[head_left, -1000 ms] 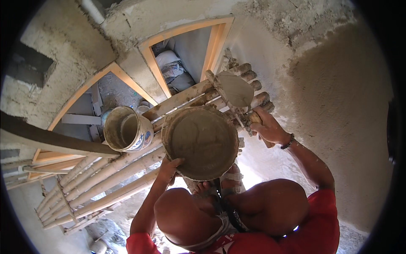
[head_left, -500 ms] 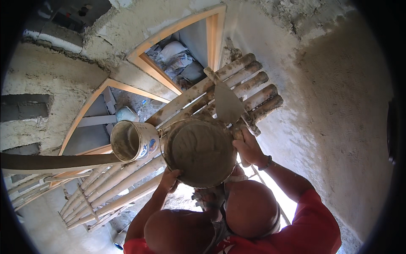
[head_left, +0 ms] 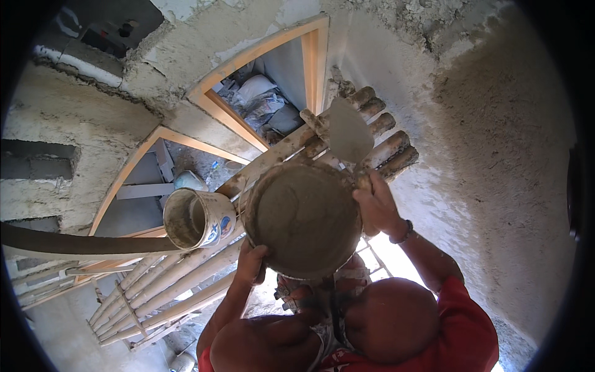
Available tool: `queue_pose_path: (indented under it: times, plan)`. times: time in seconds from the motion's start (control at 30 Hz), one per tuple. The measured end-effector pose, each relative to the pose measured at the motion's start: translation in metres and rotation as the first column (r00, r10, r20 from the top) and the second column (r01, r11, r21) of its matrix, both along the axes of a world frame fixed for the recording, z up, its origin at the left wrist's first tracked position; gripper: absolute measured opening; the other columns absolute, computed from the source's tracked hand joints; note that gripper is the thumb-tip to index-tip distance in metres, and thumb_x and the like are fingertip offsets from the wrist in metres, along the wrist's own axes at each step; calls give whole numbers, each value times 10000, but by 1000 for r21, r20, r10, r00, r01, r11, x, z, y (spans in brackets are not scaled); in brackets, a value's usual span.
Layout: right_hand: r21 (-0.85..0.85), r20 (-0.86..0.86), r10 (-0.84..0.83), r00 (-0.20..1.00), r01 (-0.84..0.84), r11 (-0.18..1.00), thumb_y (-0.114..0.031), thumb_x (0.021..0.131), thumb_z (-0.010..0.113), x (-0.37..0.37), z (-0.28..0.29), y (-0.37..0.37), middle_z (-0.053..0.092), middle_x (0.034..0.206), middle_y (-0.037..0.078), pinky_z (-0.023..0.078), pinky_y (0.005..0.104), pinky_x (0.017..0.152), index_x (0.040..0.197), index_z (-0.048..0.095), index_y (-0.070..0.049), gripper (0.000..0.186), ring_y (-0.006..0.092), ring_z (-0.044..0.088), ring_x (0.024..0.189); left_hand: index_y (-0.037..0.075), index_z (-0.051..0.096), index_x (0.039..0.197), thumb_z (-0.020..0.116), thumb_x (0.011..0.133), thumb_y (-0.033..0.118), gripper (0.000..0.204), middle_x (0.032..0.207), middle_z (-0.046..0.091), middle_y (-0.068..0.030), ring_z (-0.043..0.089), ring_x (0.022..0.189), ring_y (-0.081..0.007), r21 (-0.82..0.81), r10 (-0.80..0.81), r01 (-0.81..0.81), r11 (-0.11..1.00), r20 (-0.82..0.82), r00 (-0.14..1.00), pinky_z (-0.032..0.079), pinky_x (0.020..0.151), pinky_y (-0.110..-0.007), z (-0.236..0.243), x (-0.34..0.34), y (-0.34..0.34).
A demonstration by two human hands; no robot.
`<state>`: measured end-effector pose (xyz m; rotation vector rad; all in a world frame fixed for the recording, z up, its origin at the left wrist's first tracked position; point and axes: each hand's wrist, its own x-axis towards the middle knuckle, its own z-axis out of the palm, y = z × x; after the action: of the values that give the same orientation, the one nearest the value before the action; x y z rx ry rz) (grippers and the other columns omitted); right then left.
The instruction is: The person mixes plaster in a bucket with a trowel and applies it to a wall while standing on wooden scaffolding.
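A round bucket (head_left: 250, 232) filled with wet grey mortar (head_left: 304, 214) is in front of me, above my bent knees. My left hand (head_left: 251, 261) is closed on its near-left rim, thumb over the edge. My right hand (head_left: 377, 203) is closed round the handle of a pointed trowel (head_left: 349, 131) and lies against the bucket's right side. The trowel's blade points away from me, over the poles. Whether the right hand also grips the bucket's rim I cannot tell. Left of the mortar bucket stands a white bucket (head_left: 218, 217) with a mortar-crusted inside.
Wooden poles (head_left: 393, 149) form a platform, with gaps between them and a drop below. A curved strip (head_left: 80, 240) reaches in from the left. Wooden frames (head_left: 260, 53) surround openings in the plastered wall ahead. A rough wall (head_left: 489, 155) rises on the right.
The mortar bucket has shifted slightly right and looks larger. My right hand and the trowel have moved right, and the blade has moved farther away. My left hand stays on the rim.
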<state>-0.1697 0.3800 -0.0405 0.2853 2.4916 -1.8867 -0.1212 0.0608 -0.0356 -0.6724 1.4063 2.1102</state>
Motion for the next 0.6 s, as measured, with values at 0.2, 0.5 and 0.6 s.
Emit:
queue_pose_path:
  times: [0.2, 0.5, 0.6]
  plan:
    - [185, -6, -14, 1000, 15, 983, -217, 828, 616, -64, 8, 47, 582, 998, 194, 449, 379, 844, 1086, 537, 45, 376, 277, 566, 955, -34, 466, 1289, 542, 794, -19, 500, 1053, 629, -138, 638, 853, -213, -137, -41, 31, 990, -76, 996, 549, 713, -335, -31, -75, 37]
    - [191, -20, 2, 1000, 2, 982, -229, 824, 626, -110, -36, 88, 569, 1013, 147, 440, 370, 865, 1099, 554, 38, 390, 235, 541, 959, -33, 489, 1260, 551, 747, -59, 518, 1008, 627, -162, 662, 798, -262, -45, -79, 75, 996, -84, 993, 584, 578, -400, -50, -138, 71]
    - [108, -26, -34, 999, 37, 993, -225, 823, 625, -108, -45, 89, 579, 1033, 147, 443, 373, 868, 1114, 561, 35, 395, 232, 547, 960, -35, 503, 1239, 554, 748, -50, 494, 989, 627, -161, 668, 785, -276, -12, -64, 63, 998, -53, 997, 588, 546, -421, -46, -139, 86]
